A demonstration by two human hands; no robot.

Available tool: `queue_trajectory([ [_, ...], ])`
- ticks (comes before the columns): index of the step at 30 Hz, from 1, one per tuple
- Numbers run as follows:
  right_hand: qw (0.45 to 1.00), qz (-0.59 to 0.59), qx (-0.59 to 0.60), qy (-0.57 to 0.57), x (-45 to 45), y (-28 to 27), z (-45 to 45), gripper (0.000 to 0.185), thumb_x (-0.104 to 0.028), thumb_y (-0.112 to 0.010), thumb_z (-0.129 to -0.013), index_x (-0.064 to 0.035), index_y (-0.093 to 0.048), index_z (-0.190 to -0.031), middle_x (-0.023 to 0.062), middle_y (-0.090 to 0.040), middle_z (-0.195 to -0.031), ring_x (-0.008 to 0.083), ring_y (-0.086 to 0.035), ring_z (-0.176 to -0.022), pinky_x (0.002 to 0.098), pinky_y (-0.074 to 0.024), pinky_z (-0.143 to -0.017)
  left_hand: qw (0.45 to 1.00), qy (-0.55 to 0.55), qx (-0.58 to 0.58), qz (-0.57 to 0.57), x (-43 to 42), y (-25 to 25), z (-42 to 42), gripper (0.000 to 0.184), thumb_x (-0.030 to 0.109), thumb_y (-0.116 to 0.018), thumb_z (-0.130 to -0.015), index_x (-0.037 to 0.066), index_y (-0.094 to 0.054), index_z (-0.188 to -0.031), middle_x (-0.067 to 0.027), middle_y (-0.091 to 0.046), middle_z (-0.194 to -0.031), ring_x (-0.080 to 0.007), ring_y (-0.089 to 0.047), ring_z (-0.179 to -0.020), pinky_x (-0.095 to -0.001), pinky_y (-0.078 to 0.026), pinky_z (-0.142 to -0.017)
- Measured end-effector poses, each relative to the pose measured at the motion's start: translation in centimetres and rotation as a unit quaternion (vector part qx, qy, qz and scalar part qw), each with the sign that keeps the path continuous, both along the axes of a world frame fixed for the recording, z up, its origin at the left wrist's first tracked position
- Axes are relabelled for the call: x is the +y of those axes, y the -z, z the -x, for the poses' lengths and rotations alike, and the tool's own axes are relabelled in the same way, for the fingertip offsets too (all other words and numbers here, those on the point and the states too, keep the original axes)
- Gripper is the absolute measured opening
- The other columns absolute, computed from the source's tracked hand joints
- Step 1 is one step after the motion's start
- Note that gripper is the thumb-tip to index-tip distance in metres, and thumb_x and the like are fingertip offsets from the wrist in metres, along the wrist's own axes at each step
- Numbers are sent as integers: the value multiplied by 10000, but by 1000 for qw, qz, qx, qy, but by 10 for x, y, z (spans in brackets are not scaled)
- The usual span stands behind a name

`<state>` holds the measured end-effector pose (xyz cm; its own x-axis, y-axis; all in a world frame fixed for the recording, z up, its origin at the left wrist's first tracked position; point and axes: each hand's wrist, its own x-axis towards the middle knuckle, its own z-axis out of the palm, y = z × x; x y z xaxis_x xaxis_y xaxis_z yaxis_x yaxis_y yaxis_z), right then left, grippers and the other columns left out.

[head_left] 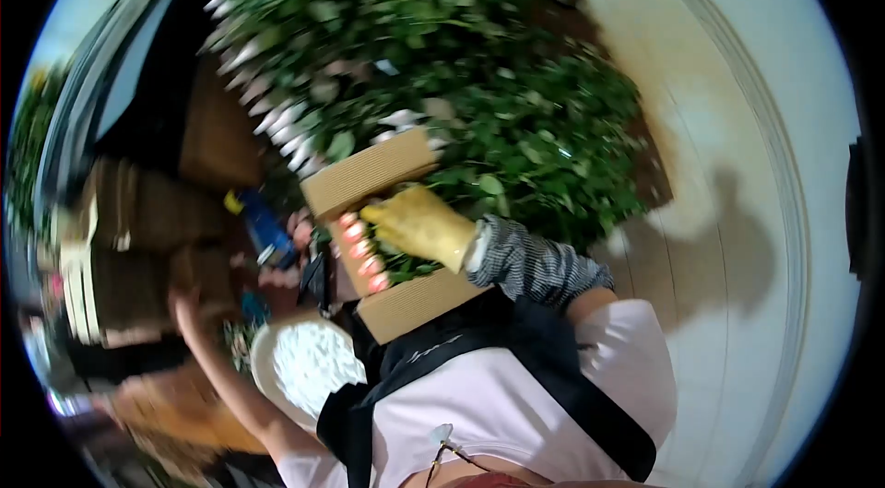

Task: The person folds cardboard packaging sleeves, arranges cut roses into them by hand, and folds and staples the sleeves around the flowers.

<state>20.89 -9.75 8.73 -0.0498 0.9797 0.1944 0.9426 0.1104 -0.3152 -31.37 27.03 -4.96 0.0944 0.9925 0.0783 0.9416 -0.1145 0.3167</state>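
Brown bench (pixel 653 161) sits under a big heap of leafy stems (pixel 553 161). They lie so close to the work that a leaf might snag on the sleeve (pixel 530 262) and pull others along. At the left is a stack of cardboard (pixel 152 276). The left hand (pixel 183 304) is at it, but blur hides its grip, so I can't tell if it has hold; a bad tug could tip the stack. Folded cardboard (pixel 419 304) lies near the body, and its flaps could spring up. The gloved right hand (pixel 419 223) is inside, fingers bent over the stems; how tight its grip is, I can't tell. Pink roses (pixel 362 253) sit in a row by the fingertips, and too hard a push could bruise them.
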Motion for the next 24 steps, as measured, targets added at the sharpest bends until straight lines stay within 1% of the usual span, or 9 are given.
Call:
queue_trajectory([
  [7,991,-30,132,-11,-38,-30,-7,333,-197,-650,-922,-92,-641,-1238,83,-713,-906,282,-682,-799,423,-539,-724,993,-77,95,9,-44,-80,-57,810,397,-826,-756,-3,-499,-1379,-304,-605,-1285,-467,-579,-1168,-531,-489,-969],
  [10,968,-115,224,-6,-53,-36,-11,350,-183,-633,-945,-84,-633,-1280,93,-730,-1027,283,-692,-883,401,-548,-768,981,-31,-30,-187,-77,-101,-72,816,294,-852,-755,-1,-448,-1399,-255,-656,-1104,-374,-639,-1003,-447,-534,-872],
  [13,893,29,447,-42,-62,-56,-8,486,-267,-642,-980,-69,-524,-1408,122,-690,-1233,232,-676,-1103,360,-521,-967,882,96,-451,99,-205,-184,-188,905,5,-736,-834,144,-224,-1566,-144,-565,-1198,-219,-624,-877,-299,-534,-690],
  [15,794,126,580,-129,-58,-51,5,671,-334,-643,-995,-70,-345,-1535,143,-622,-1346,222,-638,-1196,339,-483,-1041,857,115,-452,218,-255,-162,-231,815,-13,-694,-864,109,-262,-1544,-151,-566,-1300,-228,-635,-1063,-334,-550,-839],
  [16,867,104,468,-139,-58,-43,13,732,-321,-667,-982,-86,-284,-1560,164,-602,-1359,215,-638,-1173,344,-495,-1013,833,186,-473,219,-272,-125,-246,678,5,-691,-886,55,-355,-1473,-138,-590,-1270,-213,-623,-1108,-338,-518,-927],
  [17,816,115,556,-107,-56,-39,27,691,-300,-675,-979,-81,-330,-1537,146,-617,-1335,190,-637,-1139,332,-504,-980,847,165,-459,212,-312,-133,-281,517,42,-680,-919,21,-441,-1377,-122,-622,-1216,-191,-619,-1099,-325,-490,-967],
  [18,757,130,636,-70,-55,-36,40,652,-278,-683,-976,-75,-377,-1515,129,-631,-1311,165,-636,-1105,321,-514,-946,815,172,-529,166,-336,-120,-299,413,65,-659,-947,13,-489,-1320,-107,-638,-1211,-166,-611,-1104,-307,-494,-939],
  [20,804,83,572,140,-57,-31,32,330,-183,-684,-971,-25,-608,-1250,24,-682,-1052,96,-603,-926,252,-509,-785,809,167,-512,234,-348,-137,-306,258,54,-620,-982,-33,-558,-1217,-99,-712,-1011,-122,-671,-868,-264,-528,-775],
  [24,754,176,628,74,-48,-35,-1,277,-197,-665,-987,11,-624,-1166,6,-678,-987,81,-601,-858,247,-507,-756,842,244,-386,288,-344,-153,-303,146,104,-626,-1004,-41,-615,-1005,-61,-645,-730,-84,-600,-643,-248,-467,-582],
])
